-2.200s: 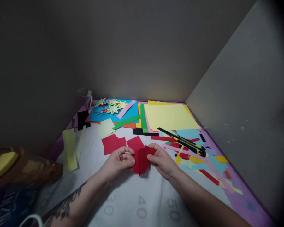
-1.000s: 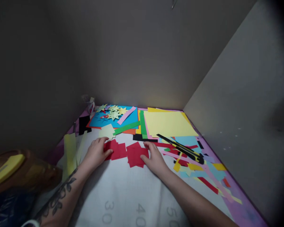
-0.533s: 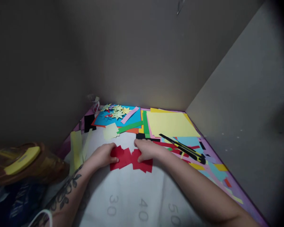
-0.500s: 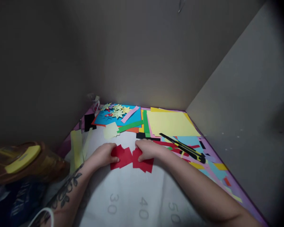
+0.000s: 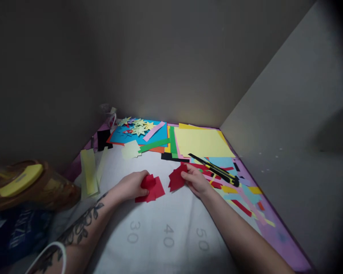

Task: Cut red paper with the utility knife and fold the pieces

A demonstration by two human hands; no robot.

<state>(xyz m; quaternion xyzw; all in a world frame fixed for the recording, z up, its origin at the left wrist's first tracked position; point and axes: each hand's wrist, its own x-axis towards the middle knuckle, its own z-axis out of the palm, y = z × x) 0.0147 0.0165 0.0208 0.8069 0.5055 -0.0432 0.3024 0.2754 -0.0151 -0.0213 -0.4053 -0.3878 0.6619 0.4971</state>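
The left hand's fingers [image 5: 145, 183] are pinching the near-left part of a fanned cluster of red paper squares [image 5: 156, 188], most of it spreading out to the right of the fingertips. The right hand's fingers [image 5: 190, 173] are gripping a second red bunch [image 5: 177, 179] by its right edge, so it is jutting leftward from them, tilted, toward the first; a gap is separating the two. Beyond the left fingers, pale squares [image 5: 130, 149] are lying on the white worktop [image 5: 160, 213]. A black-and-yellow cutter [image 5: 217, 171] is resting to the right of the right fingers, on coloured scraps [image 5: 240, 190].
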